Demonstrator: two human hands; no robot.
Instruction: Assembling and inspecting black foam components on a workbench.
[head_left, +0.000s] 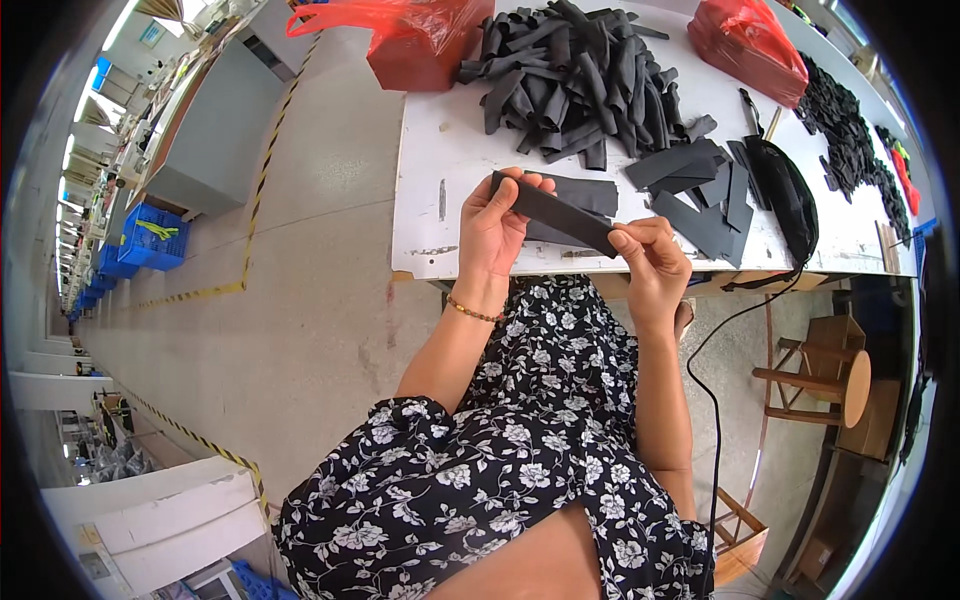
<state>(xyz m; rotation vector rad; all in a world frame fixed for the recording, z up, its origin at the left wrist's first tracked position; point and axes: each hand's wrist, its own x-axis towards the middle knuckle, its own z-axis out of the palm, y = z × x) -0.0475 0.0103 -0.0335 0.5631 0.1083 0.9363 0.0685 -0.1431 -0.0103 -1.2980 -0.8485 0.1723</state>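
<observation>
Between my two hands a black fabric strip (556, 214) is stretched out at a slant above the table's front edge. My left hand (497, 222) pinches its upper left end between thumb and fingers. At the lower right end, the thumb and fingertips of my right hand (653, 262) grip it. Behind the held strip, more flat dark strips (590, 194) lie on the white table (425, 205). To their right is a loose stack of flat strips (695, 190). A large heap of rolled or folded black pieces (600, 75) lies farther back.
Red plastic bags (425, 45) stand at the back left and, as another red bag (750, 50), back right. A black pouch-like object (783, 195) with a cord (716, 400) lies at right. Wooden stools (850, 388) stand right of me; blue crates (155, 237) at far left.
</observation>
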